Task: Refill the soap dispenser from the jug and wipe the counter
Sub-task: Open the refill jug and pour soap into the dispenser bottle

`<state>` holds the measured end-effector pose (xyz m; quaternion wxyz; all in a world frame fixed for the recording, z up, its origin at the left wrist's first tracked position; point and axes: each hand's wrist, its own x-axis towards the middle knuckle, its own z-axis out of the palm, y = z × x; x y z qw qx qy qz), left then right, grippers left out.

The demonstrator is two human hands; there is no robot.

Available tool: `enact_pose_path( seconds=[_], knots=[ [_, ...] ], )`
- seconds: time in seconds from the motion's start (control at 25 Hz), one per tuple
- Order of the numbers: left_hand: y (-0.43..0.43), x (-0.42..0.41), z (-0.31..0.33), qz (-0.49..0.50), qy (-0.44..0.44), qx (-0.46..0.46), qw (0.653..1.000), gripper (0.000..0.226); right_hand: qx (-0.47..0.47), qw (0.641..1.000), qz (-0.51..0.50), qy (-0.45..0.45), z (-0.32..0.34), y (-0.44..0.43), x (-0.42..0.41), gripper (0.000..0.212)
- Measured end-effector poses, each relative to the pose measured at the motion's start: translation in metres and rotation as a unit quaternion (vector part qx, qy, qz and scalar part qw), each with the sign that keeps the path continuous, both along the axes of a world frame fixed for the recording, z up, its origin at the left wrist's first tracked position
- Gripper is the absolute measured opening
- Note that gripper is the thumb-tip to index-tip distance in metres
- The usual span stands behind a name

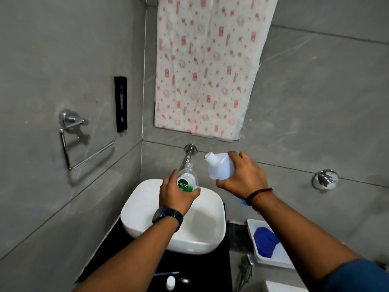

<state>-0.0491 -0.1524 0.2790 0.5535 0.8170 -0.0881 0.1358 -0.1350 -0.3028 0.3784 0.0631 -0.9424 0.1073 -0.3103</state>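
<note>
Both containers are held above the white basin (147, 199), under the wall spout (186, 158). The left hand (175, 196) is wrapped around the lower body of the clear soap dispenser (188, 178); its neck is open and tipped slightly toward the jug. The pump head (170, 282) lies on the dark counter (195, 270). The right hand (244, 178) is clasped around the translucent jug (219, 166), which is tilted with its spout toward the dispenser but not yet over the neck. No liquid stream is visible.

Judgement: the dispenser looks light and near empty, rigid plastic, slippery if soap runs down it, so a low grip suits. The jug walls probably flex; squeezing could surge the pour. A blue cloth (266, 241) waits in the tray (251, 226).
</note>
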Motion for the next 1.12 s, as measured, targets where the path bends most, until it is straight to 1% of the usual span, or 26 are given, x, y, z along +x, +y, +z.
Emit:
enact_pose_path(
  seconds=[0.16,0.28,0.4,0.72,0.92,1.12],
  knots=[
    [-0.006,0.000,0.037,0.000,-0.020,0.008,1.000,0.089,-0.050,0.998,-0.013,0.024,0.034,0.003,-0.009,0.075],
    [-0.009,-0.002,0.063,-0.009,-0.044,0.012,0.999,0.081,-0.073,0.997,-0.016,0.026,0.058,0.005,-0.014,0.071],
    [-0.011,-0.006,0.079,-0.017,-0.057,0.025,0.998,0.082,-0.107,0.994,-0.017,0.030,0.076,0.005,-0.019,0.067],
    [-0.014,-0.017,0.094,-0.024,-0.075,0.047,0.996,0.091,-0.177,0.983,-0.033,0.048,0.105,0.004,-0.026,0.069],
    [-0.016,-0.023,0.099,-0.030,-0.082,0.050,0.995,0.086,-0.189,0.980,-0.035,0.059,0.111,0.005,-0.026,0.071],
    [-0.015,-0.027,0.100,-0.034,-0.088,0.059,0.994,0.084,-0.225,0.971,-0.037,0.067,0.116,0.005,-0.028,0.072]
  ],
)
